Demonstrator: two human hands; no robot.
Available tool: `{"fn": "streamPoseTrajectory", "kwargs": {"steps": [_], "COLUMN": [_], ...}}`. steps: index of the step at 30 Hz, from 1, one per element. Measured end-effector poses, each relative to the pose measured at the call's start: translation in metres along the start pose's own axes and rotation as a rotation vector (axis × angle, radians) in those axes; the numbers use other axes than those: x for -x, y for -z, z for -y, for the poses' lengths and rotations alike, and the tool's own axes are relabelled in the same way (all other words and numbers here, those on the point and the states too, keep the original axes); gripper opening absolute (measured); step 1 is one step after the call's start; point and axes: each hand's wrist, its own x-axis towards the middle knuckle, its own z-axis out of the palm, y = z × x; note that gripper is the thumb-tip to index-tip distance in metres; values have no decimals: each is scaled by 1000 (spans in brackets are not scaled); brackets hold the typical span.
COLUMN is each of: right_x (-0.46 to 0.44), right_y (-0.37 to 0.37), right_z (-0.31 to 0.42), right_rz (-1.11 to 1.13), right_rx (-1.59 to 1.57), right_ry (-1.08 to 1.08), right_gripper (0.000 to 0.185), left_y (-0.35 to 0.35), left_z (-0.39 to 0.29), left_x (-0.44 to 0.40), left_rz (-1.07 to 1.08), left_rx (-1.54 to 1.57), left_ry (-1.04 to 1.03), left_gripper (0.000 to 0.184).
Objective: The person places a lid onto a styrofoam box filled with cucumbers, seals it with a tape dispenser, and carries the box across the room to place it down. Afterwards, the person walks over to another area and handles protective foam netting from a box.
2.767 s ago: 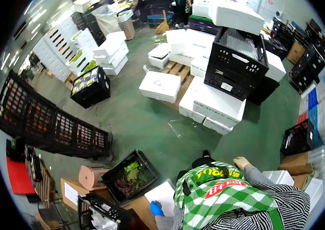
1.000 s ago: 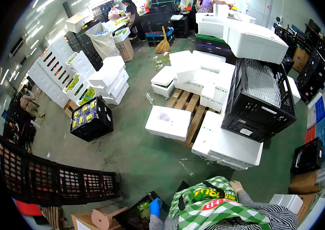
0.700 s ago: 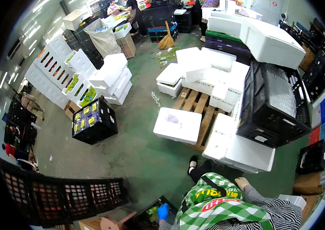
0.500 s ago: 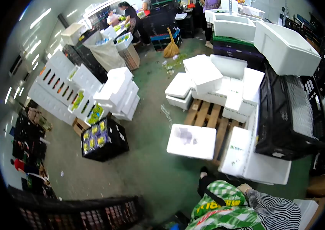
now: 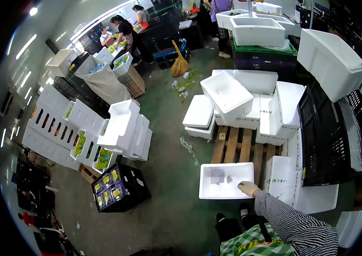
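Observation:
My right hand [image 5: 248,188], in a pale glove, is at the right end of a white foam box [image 5: 205,194]. Its fingers are bent together over the rim there; their tips and the thumb are hard to make out. Inside the box lie a few purplish scraps [image 5: 218,176]. The box stands at the front end of a wooden pallet [image 5: 230,145]. My left hand is out of view. Beside the right forearm are more white foam boxes [image 5: 280,175].
A black crate [image 5: 144,187] with packed fruit stands on the floor at left, near stacked foam boxes [image 5: 121,128]. Tall black crates [image 5: 317,132] rise on the right. A straw broom [image 5: 180,66] stands behind, and several people [image 5: 126,32] work at the back.
My right hand has moved from near my apron out to the foam box's right end. The view has shifted, and the dark crate at lower left has mostly gone from sight.

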Motion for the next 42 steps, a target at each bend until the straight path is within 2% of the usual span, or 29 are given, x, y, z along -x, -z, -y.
{"fn": "streamPoseTrajectory", "kwargs": {"steps": [1,2,4,5,7,8,11,12,14,17,22,25,26,27,31,32,35,38,42], "right_x": [10,19,31,37,60,69,85,84,84,51,-38,-92,-109,-124,-169,-172,-181,-174,-115], "right_y": [9,13,8,1,-11,-19,-55,-65,-87,-120,-108,-104,-103,-101,-102,-107,-117,-127,-101], "right_z": [7,3,-27,-50,-88,-108,-174,-183,-197,-220,-193,-200,-209,-217,-260,-267,-279,-266,-196], "right_rz": [-7,-20,-85,-142,-203,-181,-157,-174,-193,-233,-259,-342,-323,-305,35,32,43,-83,-212], "right_rx": [47,26,16,31,6,30,44,33,11,-112,-32,145,99,54,-157,-158,-98,-101,-206], "right_ry": [-34,-87,-169,-196,-330,-420,-644,-668,-723,-647,-619,-628,-668,-705,-787,-746,-739,-686,-579], "right_gripper": [49,49,49,50,49,48,48,48,49,54,76,83,84,86,75,67,61,51,49], "left_y": [14,22,34,41,67,72,77,65,69,70,36,33,33,30,24,22,19,18,14], "left_z": [-22,-15,4,-4,-84,-90,-34,46,26,-33,-131,21,4,-9,-18,-21,-60,-69,-90], "left_x": [-7,-19,-45,-51,-55,-63,-94,-108,-110,-115,-132,-134,-137,-141,-148,-152,-168,-176,-181], "left_rz": [47,57,81,54,97,100,203,170,195,251,342,385,432,440,489,507,522,525,429], "left_rx": [57,18,-61,32,411,489,454,456,347,205,29,-62,-216,-241,-363,-402,-624,-496,-564], "left_ry": [37,-9,-98,-85,351,480,663,591,533,484,492,212,87,90,51,23,-171,-29,-322], "left_gripper": [23,24,25,24,22,20,22,25,22,19,19,19,19,18,21,22,26,27,24]}}
